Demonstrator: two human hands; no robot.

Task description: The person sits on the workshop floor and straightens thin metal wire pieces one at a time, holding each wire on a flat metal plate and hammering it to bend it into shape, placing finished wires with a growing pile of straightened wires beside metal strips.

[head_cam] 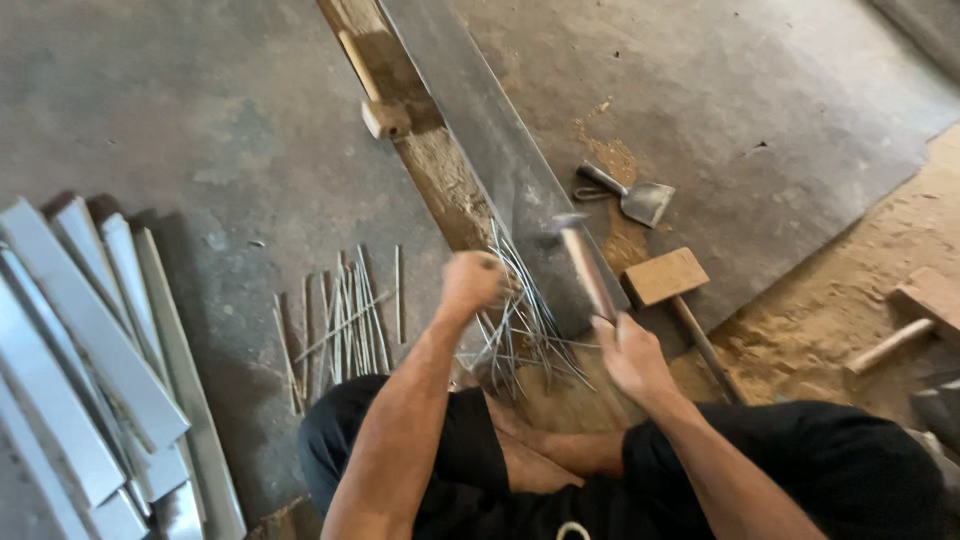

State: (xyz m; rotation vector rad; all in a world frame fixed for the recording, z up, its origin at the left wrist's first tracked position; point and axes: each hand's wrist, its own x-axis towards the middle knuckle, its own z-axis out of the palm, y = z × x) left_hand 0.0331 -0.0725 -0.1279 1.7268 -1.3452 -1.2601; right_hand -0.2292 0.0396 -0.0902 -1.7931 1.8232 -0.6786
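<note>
The hammer (585, 262) is motion-blurred; the stacked metal strips (90, 380) run off the left edge.

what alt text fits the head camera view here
Seen from above, a seated person's left hand grips a bundle of thin metal wires against a long metal bar while the right hand holds a hammer over them. Metal strips lie left, wooden mallets right.

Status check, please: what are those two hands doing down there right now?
Left hand shut on bent wires. Right hand shut on hammer, head over metal strip. Straight rods piled left; mallet close right.
</note>
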